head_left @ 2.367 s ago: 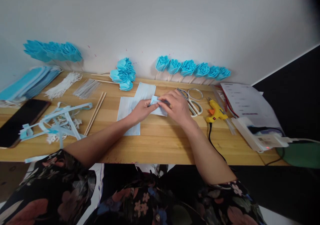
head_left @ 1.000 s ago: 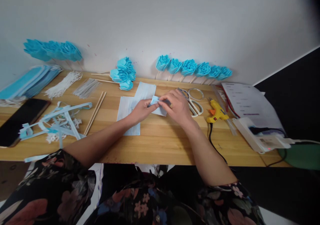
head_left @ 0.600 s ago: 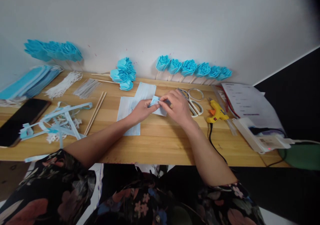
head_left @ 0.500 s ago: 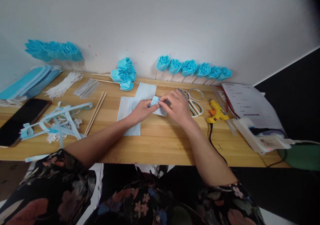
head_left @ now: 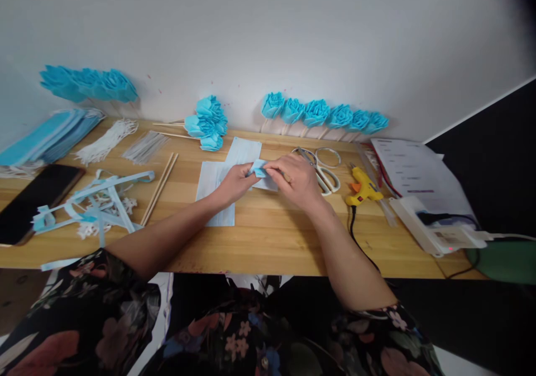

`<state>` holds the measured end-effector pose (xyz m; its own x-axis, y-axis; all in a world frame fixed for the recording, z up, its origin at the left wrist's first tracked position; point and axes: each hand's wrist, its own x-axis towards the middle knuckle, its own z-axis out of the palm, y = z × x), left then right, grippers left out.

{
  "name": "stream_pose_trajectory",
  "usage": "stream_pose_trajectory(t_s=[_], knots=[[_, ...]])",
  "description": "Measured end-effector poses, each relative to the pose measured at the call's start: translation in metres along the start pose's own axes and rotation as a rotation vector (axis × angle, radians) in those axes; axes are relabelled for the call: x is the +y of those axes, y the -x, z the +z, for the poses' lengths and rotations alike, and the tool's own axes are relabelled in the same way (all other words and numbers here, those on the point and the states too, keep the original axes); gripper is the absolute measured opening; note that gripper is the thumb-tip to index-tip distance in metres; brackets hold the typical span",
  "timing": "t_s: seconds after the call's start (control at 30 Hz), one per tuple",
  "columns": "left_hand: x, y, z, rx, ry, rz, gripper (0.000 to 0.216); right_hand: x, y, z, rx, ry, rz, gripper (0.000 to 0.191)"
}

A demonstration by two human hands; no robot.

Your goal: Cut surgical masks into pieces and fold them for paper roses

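Both hands meet over the middle of the wooden table (head_left: 268, 236). My left hand (head_left: 234, 182) pinches the left end of a small folded light-blue sheet (head_left: 260, 170). My right hand (head_left: 296, 179) is closed on the same sheet from the right, thumb and fingers pressed on its fold. Under the hands lie flat light-blue sheets (head_left: 213, 189). White-handled scissors (head_left: 322, 169) rest just right of my right hand.
A yellow glue gun (head_left: 362, 189) with a black cord lies right of the scissors. Blue fabric flowers (head_left: 322, 114) line the wall, with more flowers (head_left: 208, 124) on sticks. Wooden sticks (head_left: 159, 189), cut strips (head_left: 94, 200), a phone (head_left: 33, 200), a mask stack (head_left: 46, 136) and papers (head_left: 414, 175) surround the work.
Both hands have shifted slightly away from me with the folded sheet, and my left fingers have moved up along its edge. Everything else on the table stays put.
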<state>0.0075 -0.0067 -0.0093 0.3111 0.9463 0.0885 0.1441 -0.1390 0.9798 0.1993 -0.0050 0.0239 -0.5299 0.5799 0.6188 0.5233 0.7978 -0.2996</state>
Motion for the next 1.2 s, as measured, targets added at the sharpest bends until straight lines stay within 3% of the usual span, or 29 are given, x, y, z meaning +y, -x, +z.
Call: stream_pose_trajectory(t_s=[0.4,0.97,1.2], knots=[[0.001,0.001,-0.001,-0.044,-0.037,0.076,0.026,0.003,0.001,0.004,0.036,0.047,0.017,0.011],[0.007,0.005,0.005,-0.017,-0.02,0.037,0.026,0.0,0.0,0.002,0.08,0.03,0.058,0.011],[0.011,0.005,0.007,-0.028,0.047,0.03,0.027,0.0,0.002,0.005,0.0,-0.027,0.13,0.01]])
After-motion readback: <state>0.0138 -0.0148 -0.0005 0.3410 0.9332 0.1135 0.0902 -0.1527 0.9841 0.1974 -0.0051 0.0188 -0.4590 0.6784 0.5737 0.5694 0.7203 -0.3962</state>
